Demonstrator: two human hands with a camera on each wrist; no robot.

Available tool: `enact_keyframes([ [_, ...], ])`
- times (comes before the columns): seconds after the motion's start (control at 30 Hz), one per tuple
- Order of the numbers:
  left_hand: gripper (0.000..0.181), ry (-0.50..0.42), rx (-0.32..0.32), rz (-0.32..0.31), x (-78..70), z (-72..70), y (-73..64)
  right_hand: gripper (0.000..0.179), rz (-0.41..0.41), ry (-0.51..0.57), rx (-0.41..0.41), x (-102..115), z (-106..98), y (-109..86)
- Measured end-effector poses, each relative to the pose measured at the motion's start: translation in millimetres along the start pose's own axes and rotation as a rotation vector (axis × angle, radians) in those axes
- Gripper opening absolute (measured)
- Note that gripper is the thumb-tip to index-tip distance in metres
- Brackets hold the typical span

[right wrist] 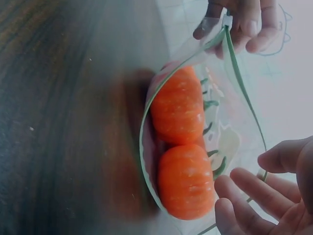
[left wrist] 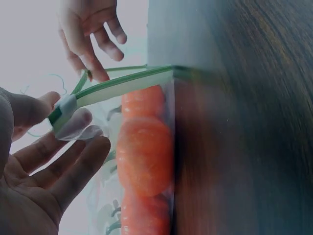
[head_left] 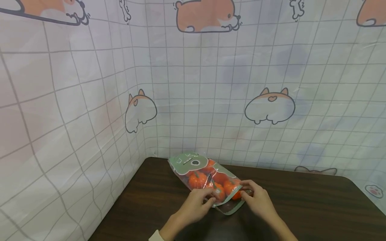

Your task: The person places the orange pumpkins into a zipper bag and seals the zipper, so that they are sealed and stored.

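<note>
A clear zip bag (head_left: 208, 174) with green print lies on the dark table, its mouth gaping towards me. Inside sit several small orange pumpkins (head_left: 197, 180) with green stems, two of them near the opening in the right wrist view. My left hand (head_left: 197, 204) pinches the left corner of the mouth; in the left wrist view its thumb presses by the whitish zip slider (left wrist: 67, 104), with fingers behind the clear film. At the opposite end of the mouth, my right hand (head_left: 257, 199) holds the upper green-edged rim (right wrist: 247, 95) between thumb and fingers.
The dark wooden table (head_left: 301, 197) extends to both sides of the bag. Behind it and along the left hangs a white gridded curtain (head_left: 193, 100) printed with cartoon dogs. The bag's far end lies near the table's back edge.
</note>
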State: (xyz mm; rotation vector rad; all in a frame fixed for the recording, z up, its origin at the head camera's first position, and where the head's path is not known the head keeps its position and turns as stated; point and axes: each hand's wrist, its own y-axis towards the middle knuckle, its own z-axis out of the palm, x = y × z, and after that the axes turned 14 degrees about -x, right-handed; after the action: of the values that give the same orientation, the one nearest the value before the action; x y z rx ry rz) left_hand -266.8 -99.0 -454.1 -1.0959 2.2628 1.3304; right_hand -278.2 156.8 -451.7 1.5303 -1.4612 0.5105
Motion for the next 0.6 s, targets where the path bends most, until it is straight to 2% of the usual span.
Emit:
enact_keyframes([
  [0.23, 0.024, -0.007, 0.009, 0.022, -6.1, 0.4, -0.9, 0.033, 0.044, -0.014, -0.011, -4.9, -7.4, 9.5],
  [0.37, 0.025, 0.027, 0.019, 0.042, -8.0, 0.8, -1.6, 0.034, 0.047, -0.006, -0.014, -9.3, -12.2, 16.2],
  [0.5, 0.025, 0.146, -0.004, 0.108, -8.5, 1.5, -1.8, 0.035, 0.043, 0.005, -0.019, -15.5, -15.6, 22.2],
  [0.6, 0.024, 0.279, -0.022, 0.166, -7.3, 3.2, -3.1, 0.035, 0.036, 0.006, -0.02, -19.2, -16.8, 25.5],
])
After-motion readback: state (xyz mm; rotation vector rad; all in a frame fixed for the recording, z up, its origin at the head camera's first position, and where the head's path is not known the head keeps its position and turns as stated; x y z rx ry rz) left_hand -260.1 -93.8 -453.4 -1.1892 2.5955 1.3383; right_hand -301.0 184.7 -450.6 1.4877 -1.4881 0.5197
